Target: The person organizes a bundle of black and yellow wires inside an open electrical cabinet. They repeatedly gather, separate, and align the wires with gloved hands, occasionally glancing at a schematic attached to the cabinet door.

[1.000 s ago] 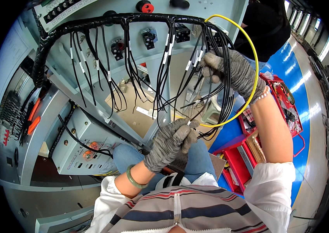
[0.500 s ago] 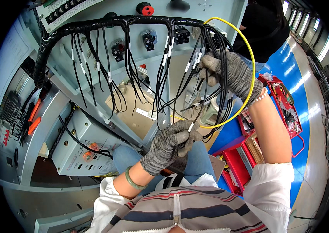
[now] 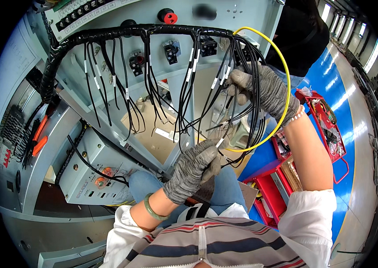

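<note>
A thick black wrapped wire harness [image 3: 171,29] runs across the upper part of the view, with thin black branch wires hanging from it, many bearing white marker sleeves. My right hand [image 3: 271,91], in a grey knit glove, is closed around black wires at the harness's right end. Lower down, my left hand [image 3: 192,167], gloved alike, pinches one black wire by its white marker sleeve [image 3: 220,142]; part of that wire is hidden by the fingers. A yellow wire [image 3: 288,80] loops from the harness end past my right wrist and down behind the black wires.
A grey metal cabinet panel [image 3: 238,13] carries black switch blocks [image 3: 171,51] and a red round part [image 3: 170,18]. Orange-handled pliers [image 3: 40,145] lie at left. An open red toolbox [image 3: 271,190] stands at right. A person in black [image 3: 300,38] is at upper right.
The cabinet and harness appear slightly lower in the view. My right hand is a little lower with the wires, and my left fingers have shifted slightly left, still pinching the wire.
</note>
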A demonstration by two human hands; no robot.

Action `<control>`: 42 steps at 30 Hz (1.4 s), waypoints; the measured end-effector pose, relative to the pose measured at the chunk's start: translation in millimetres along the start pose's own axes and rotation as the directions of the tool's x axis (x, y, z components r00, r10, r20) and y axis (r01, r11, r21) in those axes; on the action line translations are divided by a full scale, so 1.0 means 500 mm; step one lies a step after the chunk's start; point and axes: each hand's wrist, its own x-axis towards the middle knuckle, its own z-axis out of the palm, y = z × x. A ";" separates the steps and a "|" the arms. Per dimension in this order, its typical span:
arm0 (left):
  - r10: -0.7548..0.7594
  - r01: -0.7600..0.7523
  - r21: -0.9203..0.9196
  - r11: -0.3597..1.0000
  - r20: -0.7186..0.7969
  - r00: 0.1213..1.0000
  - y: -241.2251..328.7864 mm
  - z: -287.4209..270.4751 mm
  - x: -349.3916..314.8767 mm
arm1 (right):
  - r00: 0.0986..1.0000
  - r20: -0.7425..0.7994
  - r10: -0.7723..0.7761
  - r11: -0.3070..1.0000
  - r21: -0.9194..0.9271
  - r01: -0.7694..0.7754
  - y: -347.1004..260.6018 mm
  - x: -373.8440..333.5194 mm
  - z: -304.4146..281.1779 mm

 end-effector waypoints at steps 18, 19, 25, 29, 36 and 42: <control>0.251 -0.229 0.293 0.928 -0.036 0.967 0.098 0.089 0.130 | 0.999 0.017 -0.039 0.994 -0.097 0.041 -0.007 -0.005 -0.003; 0.149 -0.135 0.240 0.961 -0.041 0.988 0.102 0.088 0.132 | 0.996 0.049 -0.071 0.996 0.051 0.068 -0.011 -0.016 -0.001; 0.178 -0.175 0.135 0.975 -0.014 0.984 0.086 0.096 0.132 | 0.988 -0.038 -0.150 0.961 0.230 0.155 0.031 -0.008 0.003; 0.198 -0.197 0.265 0.944 0.025 0.980 0.064 0.077 0.100 | 0.982 -0.026 -0.188 0.981 0.043 0.189 0.015 -0.010 -0.002; 0.244 -0.209 0.529 0.822 0.005 0.970 0.021 0.052 0.072 | 0.992 0.029 -0.127 0.985 0.119 0.123 0.009 -0.011 0.005; 0.355 -0.317 0.480 0.818 0.011 0.935 -0.006 0.035 0.067 | 0.991 0.005 -0.137 0.977 0.166 0.134 -0.007 -0.021 0.010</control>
